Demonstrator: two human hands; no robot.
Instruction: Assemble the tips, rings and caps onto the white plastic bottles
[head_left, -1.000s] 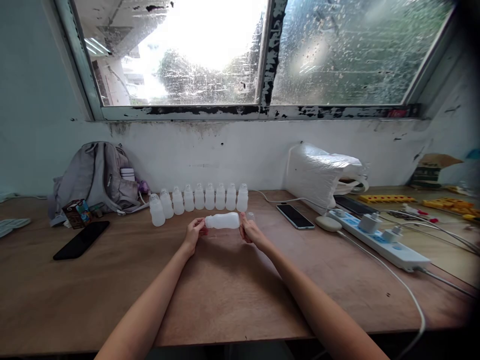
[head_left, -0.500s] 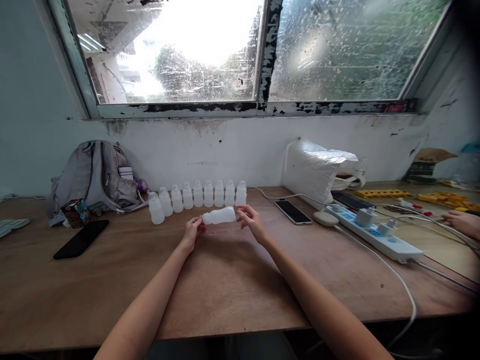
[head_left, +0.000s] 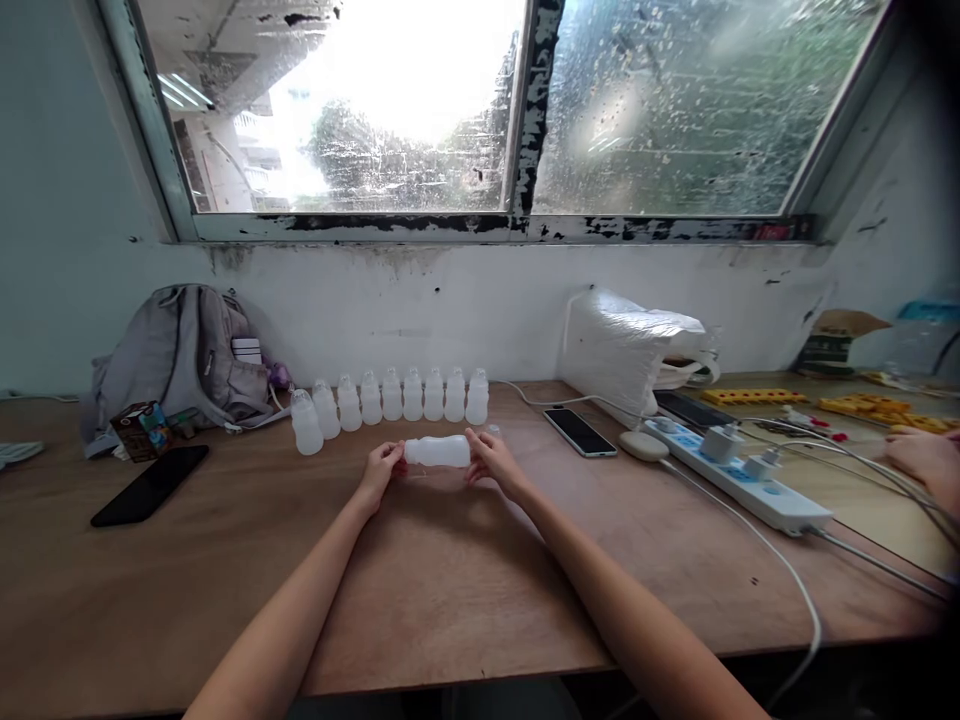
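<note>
A frosted white plastic bottle lies on its side in the air just above the wooden table, held at both ends. My left hand pinches its narrow neck end. At the base end, the fingers of my right hand are closed on it. Behind them stands a row of several similar white bottles with clear tops, upright; the leftmost bottle leans slightly. Just beyond my right hand shows a small clear piece, too small to make out.
Left: a grey backpack, a small box and a black phone. Right: another phone, a silvery bag, a round beige device and a power strip with cables. Another person's hand is at far right.
My right hand has closed in on the bottle's base, where its fingers were looser before. The bottle is now more level and slightly lower in view. The camera view has shifted a little.
</note>
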